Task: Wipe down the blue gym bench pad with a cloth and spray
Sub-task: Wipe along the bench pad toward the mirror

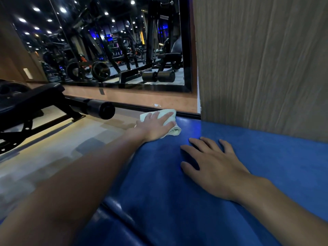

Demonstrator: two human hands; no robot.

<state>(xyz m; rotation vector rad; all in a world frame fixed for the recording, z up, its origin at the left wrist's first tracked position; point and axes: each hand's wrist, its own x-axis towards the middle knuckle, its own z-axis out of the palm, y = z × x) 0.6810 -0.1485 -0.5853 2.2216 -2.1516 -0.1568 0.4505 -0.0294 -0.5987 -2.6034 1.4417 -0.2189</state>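
**Left hand presses cloth at the far corner of the blue pad**

The blue bench pad [159,192] lies under both hands and fills the lower right of the view. Its surface runs from the person's body out to the far edge, just past the left hand.

A wood-grain wall panel [257,59] stands upright directly beyond the right hand, and its base meets the pad. A large dark-framed mirror [115,41] hangs on the wall beyond the left hand and reflects gym machines and ceiling lights. The patterned floor [53,148] lies to the left of the left arm, below the pad's edge. A black gym bench [26,100] stands on it well to the left of the left hand, with a round foam roller [99,108] pointing towards that hand.

The right hand [214,166] rests flat on the pad, palm down and fingers spread, and holds nothing. It is nearer the body than the other hand.

The left hand [154,126] is stretched out on a straight arm. It lies palm down with straight fingers, pressing on the cloth without curling round it.

The pale green cloth [174,130] is bunched under that hand at the pad's far left corner. A rolled edge shows to the right of the fingers.
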